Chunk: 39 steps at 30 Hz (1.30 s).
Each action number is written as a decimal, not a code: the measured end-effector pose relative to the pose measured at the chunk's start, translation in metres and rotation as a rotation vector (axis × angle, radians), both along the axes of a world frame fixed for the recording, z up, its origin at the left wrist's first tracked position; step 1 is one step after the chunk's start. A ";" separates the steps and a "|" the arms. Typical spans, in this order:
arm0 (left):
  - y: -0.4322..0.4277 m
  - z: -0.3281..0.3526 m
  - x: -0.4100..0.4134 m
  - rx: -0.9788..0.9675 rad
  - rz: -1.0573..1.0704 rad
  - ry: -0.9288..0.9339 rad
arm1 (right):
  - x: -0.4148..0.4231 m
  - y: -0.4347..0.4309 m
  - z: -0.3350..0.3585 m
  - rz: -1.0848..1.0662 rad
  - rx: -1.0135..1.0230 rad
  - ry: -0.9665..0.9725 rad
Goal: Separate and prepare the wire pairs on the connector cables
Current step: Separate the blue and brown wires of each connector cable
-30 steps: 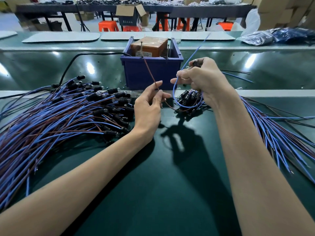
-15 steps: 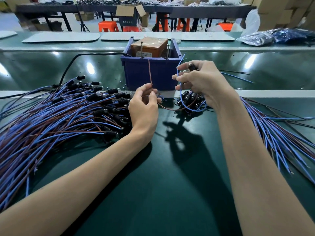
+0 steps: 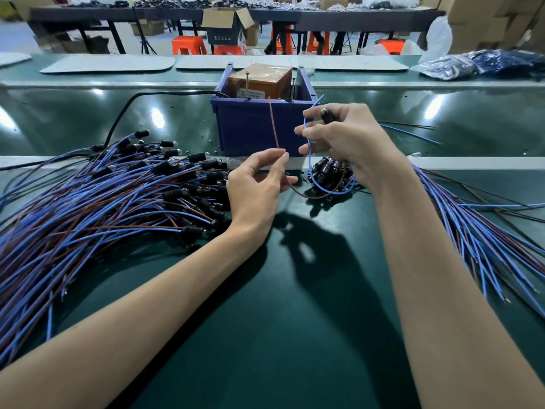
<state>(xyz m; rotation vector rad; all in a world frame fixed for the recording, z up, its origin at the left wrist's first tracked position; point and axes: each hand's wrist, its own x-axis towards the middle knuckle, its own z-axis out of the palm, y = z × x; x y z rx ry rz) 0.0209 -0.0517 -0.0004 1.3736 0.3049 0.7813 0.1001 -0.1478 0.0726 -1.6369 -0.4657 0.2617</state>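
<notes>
Wires are split between my hands. My left hand [image 3: 259, 187] pinches the brown wire [image 3: 273, 122] between thumb and forefinger, its free end standing upright in front of the blue bin [image 3: 250, 131]. My right hand [image 3: 345, 140] curls around the black connector [image 3: 325, 116], only its tip showing past my fingers, and the blue wire [image 3: 309, 160] loops down beneath that hand. My palm hides where both wires meet the connector. On the green table [image 3: 295, 335], one cable heap [image 3: 103, 199] runs off the left edge and another [image 3: 472, 222] off the right.
</notes>
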 end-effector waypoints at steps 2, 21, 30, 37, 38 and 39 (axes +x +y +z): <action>-0.002 0.000 -0.001 0.037 -0.035 -0.012 | 0.001 0.001 -0.001 -0.007 0.011 0.000; 0.011 -0.005 0.008 -0.073 0.133 -0.013 | 0.003 0.000 -0.002 -0.017 -0.027 0.015; 0.015 -0.009 0.015 -0.176 0.204 0.007 | 0.003 0.003 -0.005 0.010 -0.052 0.011; 0.015 -0.008 0.015 -0.180 0.234 -0.002 | 0.005 0.001 -0.008 0.016 -0.022 -0.001; 0.015 -0.008 0.015 -0.179 0.234 0.002 | 0.005 0.001 -0.008 0.017 -0.024 -0.002; 0.016 -0.008 0.015 -0.184 0.235 0.007 | 0.005 0.001 -0.008 0.019 -0.026 -0.002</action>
